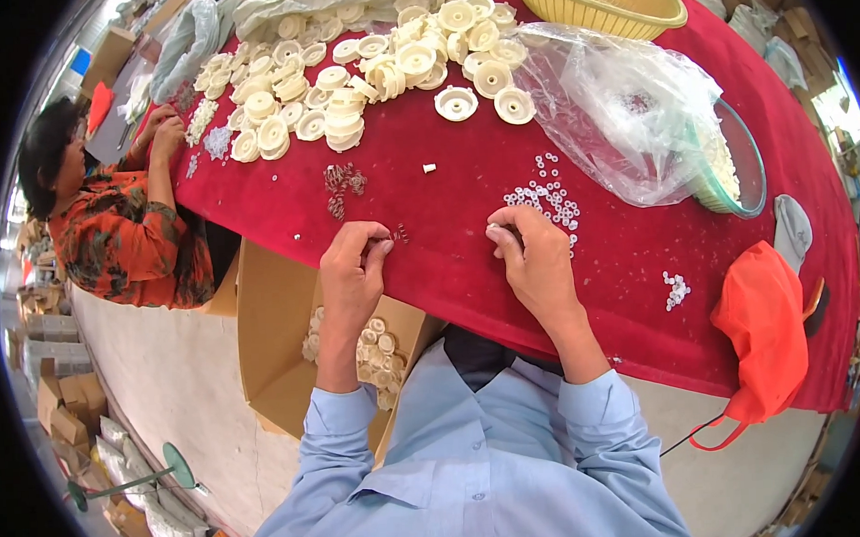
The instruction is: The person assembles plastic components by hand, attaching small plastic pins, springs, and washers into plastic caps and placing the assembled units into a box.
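Note:
My left hand (352, 269) is closed in a pinch over the red cloth, beside a few loose metal springs (401, 233); what its fingertips hold, if anything, is too small to make out. A larger cluster of springs (344, 182) lies just beyond it. Between the thumb and forefinger of my right hand (536, 265) is a small white plastic part (492, 227). Right behind that hand are scattered small white rings (553, 204). One small white piece (429, 168) lies farther off, between the hands. Cream round plastic parts (413, 61) are heaped at the far side.
A cardboard box (272, 359) with cream parts stands below the table's left edge. Clear plastic bag (623, 110), green bowl (753, 162) and yellow basket (610, 7) occupy the far right. An orange-red bag (764, 333) hangs at the right edge. A co-worker (130, 232) sits at left.

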The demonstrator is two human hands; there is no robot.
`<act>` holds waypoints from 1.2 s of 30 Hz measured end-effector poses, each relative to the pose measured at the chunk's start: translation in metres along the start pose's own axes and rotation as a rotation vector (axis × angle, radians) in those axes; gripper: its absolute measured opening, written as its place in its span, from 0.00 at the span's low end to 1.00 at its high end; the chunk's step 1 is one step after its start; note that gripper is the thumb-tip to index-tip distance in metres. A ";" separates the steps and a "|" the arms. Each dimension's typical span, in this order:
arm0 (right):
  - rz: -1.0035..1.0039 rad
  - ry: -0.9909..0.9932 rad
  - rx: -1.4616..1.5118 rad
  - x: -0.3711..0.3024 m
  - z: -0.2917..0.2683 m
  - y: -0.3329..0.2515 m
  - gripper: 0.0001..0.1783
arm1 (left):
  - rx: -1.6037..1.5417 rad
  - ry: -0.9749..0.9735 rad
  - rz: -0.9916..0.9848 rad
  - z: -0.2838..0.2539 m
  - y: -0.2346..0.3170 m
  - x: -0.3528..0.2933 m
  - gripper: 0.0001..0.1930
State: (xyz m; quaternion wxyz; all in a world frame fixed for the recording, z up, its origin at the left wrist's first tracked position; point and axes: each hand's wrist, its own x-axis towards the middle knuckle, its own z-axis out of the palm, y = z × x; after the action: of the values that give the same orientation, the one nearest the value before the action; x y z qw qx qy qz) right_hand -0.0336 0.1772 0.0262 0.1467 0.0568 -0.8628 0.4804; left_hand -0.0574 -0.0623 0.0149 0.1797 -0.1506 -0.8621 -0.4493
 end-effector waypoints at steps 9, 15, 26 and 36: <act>0.260 -0.062 0.577 -0.014 0.021 -0.025 0.06 | -0.284 -0.107 -0.112 0.015 0.027 -0.008 0.10; 0.302 -0.084 0.673 -0.022 0.023 -0.019 0.06 | -0.360 -0.123 -0.158 0.017 0.041 -0.011 0.10; 0.187 -0.027 0.722 -0.027 0.018 -0.021 0.07 | -0.772 -0.176 -0.526 0.018 0.049 -0.018 0.05; -0.017 -0.053 0.569 -0.025 0.009 -0.017 0.09 | -0.865 -0.254 -0.620 0.018 0.046 -0.022 0.09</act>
State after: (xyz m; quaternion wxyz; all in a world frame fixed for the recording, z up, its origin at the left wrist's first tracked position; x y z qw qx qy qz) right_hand -0.0074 0.1593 0.0277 0.1060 0.1154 -0.6963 0.7004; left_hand -0.0210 -0.0243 0.0289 -0.1450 -0.0024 -0.6174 -0.7731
